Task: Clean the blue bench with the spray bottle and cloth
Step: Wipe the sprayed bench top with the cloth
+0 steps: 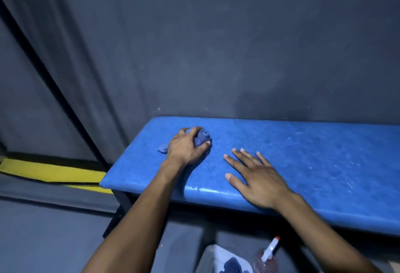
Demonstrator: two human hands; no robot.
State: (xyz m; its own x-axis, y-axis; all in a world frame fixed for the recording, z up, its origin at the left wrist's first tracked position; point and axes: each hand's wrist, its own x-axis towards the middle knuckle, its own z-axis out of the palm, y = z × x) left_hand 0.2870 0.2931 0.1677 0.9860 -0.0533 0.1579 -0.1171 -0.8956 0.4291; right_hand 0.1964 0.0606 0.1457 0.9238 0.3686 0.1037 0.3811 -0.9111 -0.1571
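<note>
Bunched cloth (202, 138) on glossy padded bench (303, 164)

Dim room, bluish light. Dark grey wall (216, 45) fills the upper view, matte, faintly mottled. Black vertical strip (54, 82) runs down the wall at left. Grey floor (43, 240) below; yellow marking (49, 172) on the floor at the wall's foot, left.
</note>
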